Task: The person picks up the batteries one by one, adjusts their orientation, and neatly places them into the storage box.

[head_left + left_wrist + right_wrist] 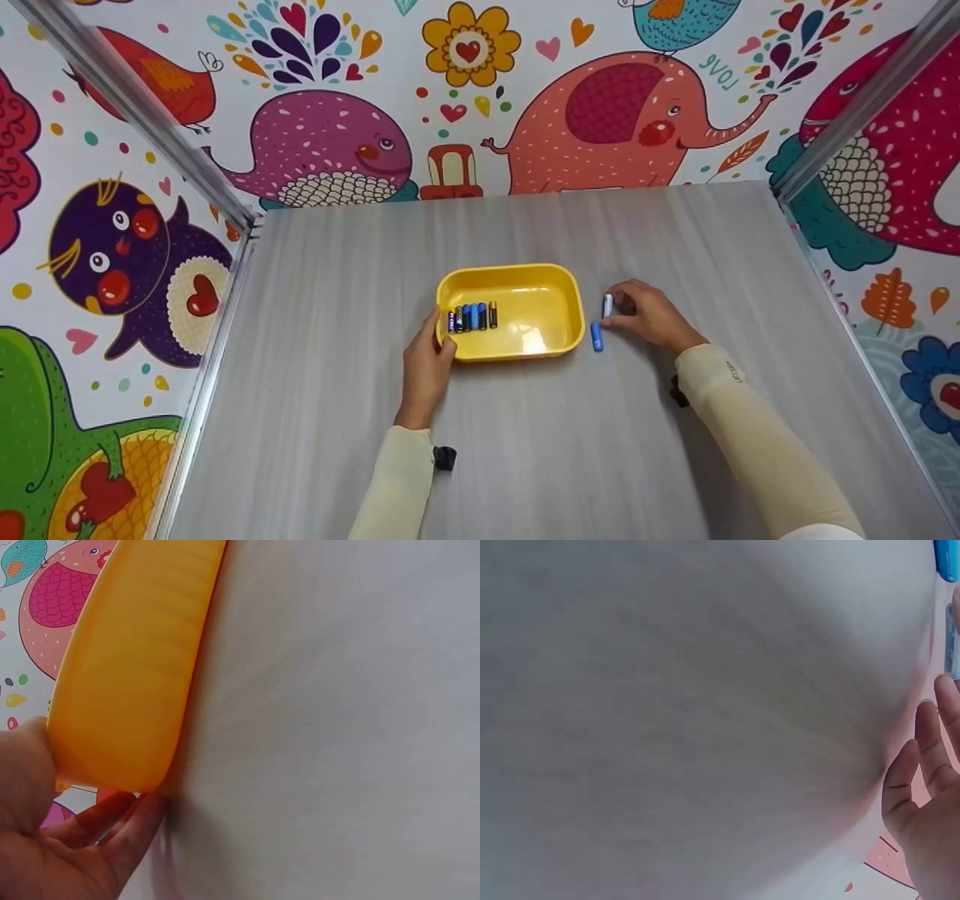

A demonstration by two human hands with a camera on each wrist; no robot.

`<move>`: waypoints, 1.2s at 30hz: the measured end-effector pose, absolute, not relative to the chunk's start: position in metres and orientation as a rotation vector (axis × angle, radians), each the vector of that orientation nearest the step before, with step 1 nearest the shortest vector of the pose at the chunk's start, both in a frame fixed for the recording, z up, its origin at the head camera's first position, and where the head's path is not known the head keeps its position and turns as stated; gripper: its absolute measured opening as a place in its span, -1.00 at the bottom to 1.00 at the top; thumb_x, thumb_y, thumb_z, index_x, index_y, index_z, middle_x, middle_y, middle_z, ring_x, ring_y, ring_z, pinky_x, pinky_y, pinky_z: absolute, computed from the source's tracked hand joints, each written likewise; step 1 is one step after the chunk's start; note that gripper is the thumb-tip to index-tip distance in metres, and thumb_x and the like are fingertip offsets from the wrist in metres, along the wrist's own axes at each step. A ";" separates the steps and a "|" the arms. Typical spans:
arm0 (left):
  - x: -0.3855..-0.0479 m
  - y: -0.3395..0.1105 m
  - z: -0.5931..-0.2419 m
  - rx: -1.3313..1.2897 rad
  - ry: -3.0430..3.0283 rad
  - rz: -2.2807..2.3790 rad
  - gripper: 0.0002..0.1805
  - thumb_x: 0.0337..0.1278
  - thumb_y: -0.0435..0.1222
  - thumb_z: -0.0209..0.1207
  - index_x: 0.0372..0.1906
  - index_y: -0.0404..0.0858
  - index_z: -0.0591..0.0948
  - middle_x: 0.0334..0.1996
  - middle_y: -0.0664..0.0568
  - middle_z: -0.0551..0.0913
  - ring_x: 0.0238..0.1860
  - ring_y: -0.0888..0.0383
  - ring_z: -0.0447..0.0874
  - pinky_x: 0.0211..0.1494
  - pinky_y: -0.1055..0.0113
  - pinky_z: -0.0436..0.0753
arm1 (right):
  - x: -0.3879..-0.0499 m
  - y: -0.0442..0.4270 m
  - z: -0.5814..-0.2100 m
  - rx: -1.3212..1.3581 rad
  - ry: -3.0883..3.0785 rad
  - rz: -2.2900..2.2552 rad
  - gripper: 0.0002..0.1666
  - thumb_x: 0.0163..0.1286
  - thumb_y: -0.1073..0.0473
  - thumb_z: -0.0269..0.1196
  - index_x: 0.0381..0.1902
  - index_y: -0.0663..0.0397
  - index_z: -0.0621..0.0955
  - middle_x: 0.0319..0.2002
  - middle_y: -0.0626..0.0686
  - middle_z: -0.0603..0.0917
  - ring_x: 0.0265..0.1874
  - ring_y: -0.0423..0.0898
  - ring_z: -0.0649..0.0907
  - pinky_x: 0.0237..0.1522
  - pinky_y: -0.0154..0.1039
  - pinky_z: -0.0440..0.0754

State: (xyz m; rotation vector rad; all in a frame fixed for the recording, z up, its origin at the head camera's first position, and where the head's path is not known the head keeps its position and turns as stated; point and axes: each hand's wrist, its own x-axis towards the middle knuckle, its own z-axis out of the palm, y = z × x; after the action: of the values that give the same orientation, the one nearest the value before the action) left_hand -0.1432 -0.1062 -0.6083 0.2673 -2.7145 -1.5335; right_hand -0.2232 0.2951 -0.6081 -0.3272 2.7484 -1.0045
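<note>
A yellow plastic tray (536, 300) stands on the table, with a row of several batteries (475, 316) standing side by side in its left half. My left hand (427, 371) grips the tray's left end, thumb at the rim; in the left wrist view its fingers touch the tray's lower end. Just right of the tray, my right hand (646, 311) pinches a silvery-white battery (608, 305) between thumb and fingers. A blue battery (597, 337) lies on the table close below it. At the right wrist view's edge, the blue battery and the pale one show only in part.
The grey wood-grain table (315, 300) spreads around the tray. Panels with cartoon animals, such as an elephant (600, 142), border it at the back and sides. Metal posts (142, 112) stand at the back corners.
</note>
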 end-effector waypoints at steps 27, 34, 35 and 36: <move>-0.143 -0.106 -0.608 0.260 -2.690 -1.550 -0.31 0.38 -0.30 0.09 0.59 -0.09 0.27 0.52 0.00 0.38 0.49 0.07 0.37 0.51 0.10 0.42 | -0.229 0.248 -0.568 -0.404 2.801 -1.318 -0.35 0.17 -0.10 0.52 0.18 -0.05 0.61 -0.05 -0.04 0.64 -0.06 -0.05 0.59 0.08 -0.01 0.69; -0.143 -0.105 -0.610 0.256 -2.688 -1.557 -0.30 0.38 -0.30 0.09 0.59 -0.09 0.27 0.52 0.03 0.37 0.48 0.12 0.38 0.50 0.12 0.43 | -0.233 0.224 -0.563 -0.501 2.783 -1.373 -0.37 0.14 -0.12 0.53 0.12 -0.05 0.62 -0.04 0.09 0.68 -0.09 -0.01 0.61 0.04 -0.01 0.70; -0.143 -0.105 -0.610 0.258 -2.687 -1.556 -0.30 0.38 -0.30 0.09 0.59 -0.08 0.27 0.52 0.03 0.37 0.47 0.12 0.39 0.50 0.12 0.43 | -0.234 0.220 -0.562 -0.515 2.778 -1.385 -0.38 0.14 -0.12 0.53 0.11 -0.05 0.62 -0.04 0.12 0.68 -0.10 0.00 0.62 0.03 0.00 0.71; -0.143 -0.105 -0.610 0.257 -2.688 -1.555 -0.30 0.38 -0.30 0.09 0.59 -0.09 0.27 0.52 0.03 0.37 0.47 0.12 0.39 0.50 0.12 0.43 | -0.234 0.216 -0.562 -0.527 2.773 -1.398 -0.37 0.13 -0.13 0.53 0.11 -0.05 0.63 -0.04 0.13 0.68 -0.10 0.02 0.63 0.02 0.01 0.71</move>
State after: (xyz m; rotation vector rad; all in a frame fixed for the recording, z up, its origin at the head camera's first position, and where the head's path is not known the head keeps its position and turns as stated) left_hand -0.1433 -0.1053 -0.6099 0.2573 -2.6883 -1.5549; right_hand -0.2341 0.2160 -0.5615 -0.5267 2.7731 -1.3977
